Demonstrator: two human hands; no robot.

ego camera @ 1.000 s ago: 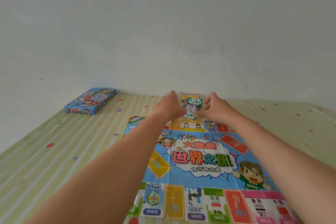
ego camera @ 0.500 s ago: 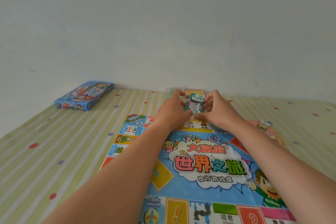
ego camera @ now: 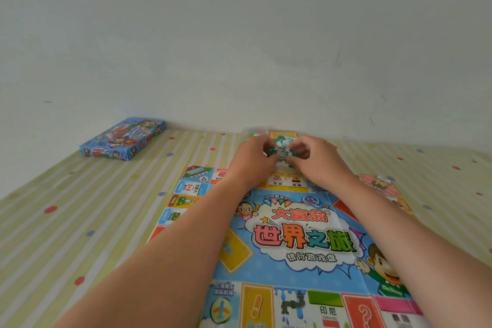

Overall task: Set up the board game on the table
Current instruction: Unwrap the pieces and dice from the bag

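Since the earlier frame the left hand [ego camera: 255,160] and right hand [ego camera: 315,161] have pinched closer on the green-and-white paper stack [ego camera: 282,150]. Both hold it above the far edge of the game board [ego camera: 292,261], printed "大富翁 世界之旅".

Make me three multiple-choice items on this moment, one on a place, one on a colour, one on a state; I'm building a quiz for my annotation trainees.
1. Where does the game box lie?
A. far left, by the wall
B. on the board
C. in the person's lap

2. What colour is the middle field of the game board?
A. red
B. blue
C. black

3. What are the left hand and right hand doing?
A. resting flat on the board
B. holding a small green-and-white bundle between them
C. lifting the box

Answers: 1 A, the box sits on the striped cloth near the wall; 2 B, light blue surrounds the title; 3 B, both hands' fingers close on the bundle.
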